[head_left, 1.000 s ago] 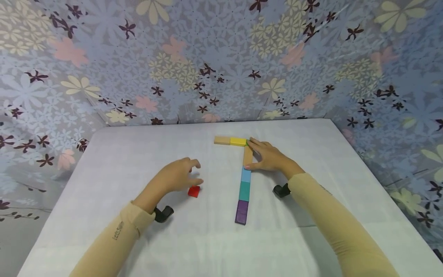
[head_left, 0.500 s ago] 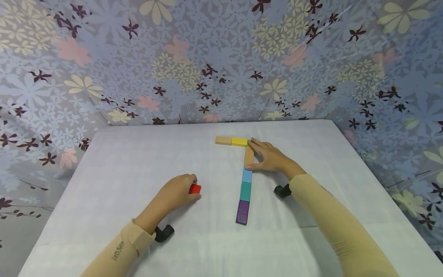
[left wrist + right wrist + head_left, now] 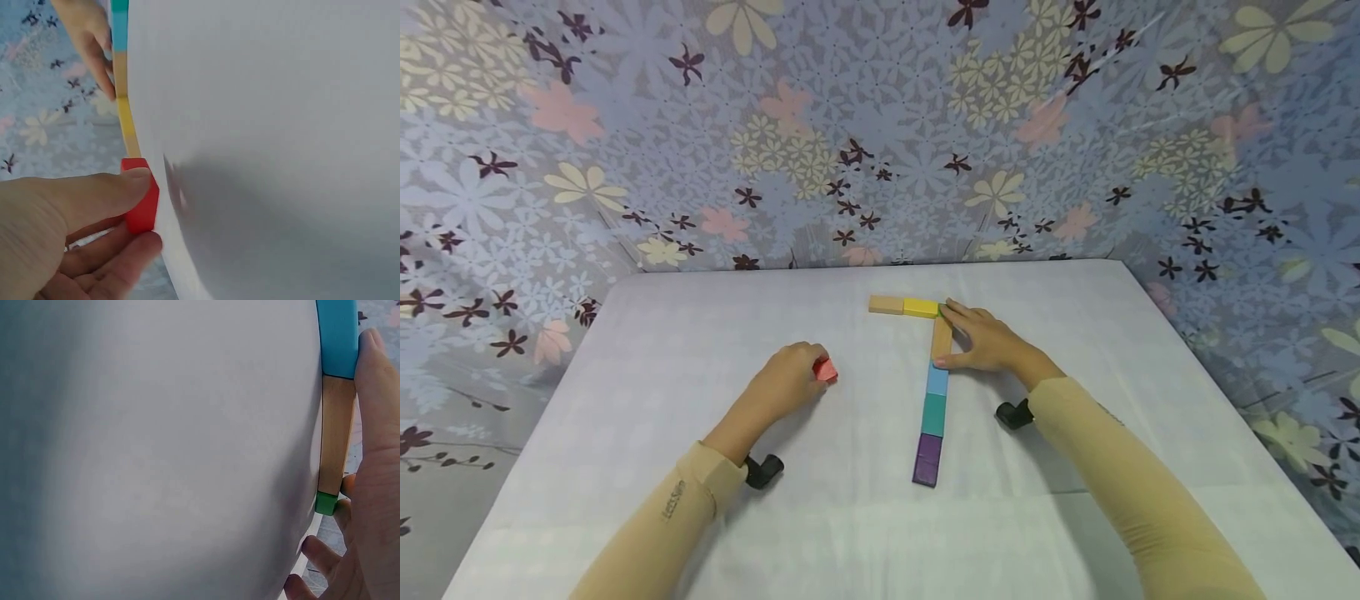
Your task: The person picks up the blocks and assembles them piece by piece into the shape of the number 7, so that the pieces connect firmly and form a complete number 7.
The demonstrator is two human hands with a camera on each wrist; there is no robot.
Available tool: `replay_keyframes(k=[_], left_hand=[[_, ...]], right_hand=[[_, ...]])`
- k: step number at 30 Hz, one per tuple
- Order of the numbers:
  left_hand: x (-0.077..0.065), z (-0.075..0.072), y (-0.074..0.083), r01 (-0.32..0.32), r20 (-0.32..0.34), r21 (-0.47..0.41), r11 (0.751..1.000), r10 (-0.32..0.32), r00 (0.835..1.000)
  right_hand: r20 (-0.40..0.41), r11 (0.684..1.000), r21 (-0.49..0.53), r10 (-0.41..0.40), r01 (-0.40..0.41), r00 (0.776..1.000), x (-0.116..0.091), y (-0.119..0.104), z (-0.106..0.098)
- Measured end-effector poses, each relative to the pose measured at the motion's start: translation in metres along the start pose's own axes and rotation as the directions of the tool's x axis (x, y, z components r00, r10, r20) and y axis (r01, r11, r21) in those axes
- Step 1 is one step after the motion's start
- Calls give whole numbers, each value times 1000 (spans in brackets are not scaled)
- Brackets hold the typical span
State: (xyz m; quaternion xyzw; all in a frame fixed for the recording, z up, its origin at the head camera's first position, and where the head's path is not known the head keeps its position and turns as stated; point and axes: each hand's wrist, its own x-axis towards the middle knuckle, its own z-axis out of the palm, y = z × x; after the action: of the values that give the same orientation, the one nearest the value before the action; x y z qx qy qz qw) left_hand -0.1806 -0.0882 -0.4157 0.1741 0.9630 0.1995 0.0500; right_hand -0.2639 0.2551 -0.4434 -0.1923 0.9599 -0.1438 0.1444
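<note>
My left hand (image 3: 786, 379) pinches a red block (image 3: 144, 203) between thumb and fingers, left of the row of blocks. In the head view the block (image 3: 825, 371) is partly covered by the fingers. My right hand (image 3: 985, 337) rests with spread fingers along the row's right side. Its thumb touches the light blue block (image 3: 937, 379); its fingertips are at the green block (image 3: 326, 503). Between these two lies a plain wooden block (image 3: 335, 434). Teal (image 3: 934, 415) and purple (image 3: 927, 460) blocks continue the row toward me.
From the row's far end, a yellow block (image 3: 921, 308) and another plain wooden block (image 3: 886, 305) run to the left. All lie on a table with a white cloth (image 3: 715, 317). Behind the table hangs a flower-patterned cloth (image 3: 880, 125).
My left hand has closed on the red block, picked it up from the table, and moved it away from me. My right hand has stayed at the row.
</note>
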Motion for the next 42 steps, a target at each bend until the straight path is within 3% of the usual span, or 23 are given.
replay_keyframes(k=[8, 19, 25, 30, 42], left_hand=[[42, -5, -8, -69, -20, 2, 998, 69, 997], [89, -1, -15, -87, 4, 15, 996, 87, 996], [112, 0, -15, -62, -6, -4, 998, 62, 998], [123, 2, -13, -52, 1, 12, 999, 52, 999], [131, 14, -5, 12, -26, -9, 1000, -12, 1000]], right_hand=[[4, 1000, 9, 8, -8, 1000, -1, 5, 2], [-5, 1000, 8, 2, -2, 1000, -1, 10, 4], [-1, 1000, 24, -10, 10, 1000, -1, 8, 3], [-8, 1000, 16, -19, 19, 1000, 0, 8, 4], [-5, 1000, 2, -14, 14, 1000, 1, 5, 2]])
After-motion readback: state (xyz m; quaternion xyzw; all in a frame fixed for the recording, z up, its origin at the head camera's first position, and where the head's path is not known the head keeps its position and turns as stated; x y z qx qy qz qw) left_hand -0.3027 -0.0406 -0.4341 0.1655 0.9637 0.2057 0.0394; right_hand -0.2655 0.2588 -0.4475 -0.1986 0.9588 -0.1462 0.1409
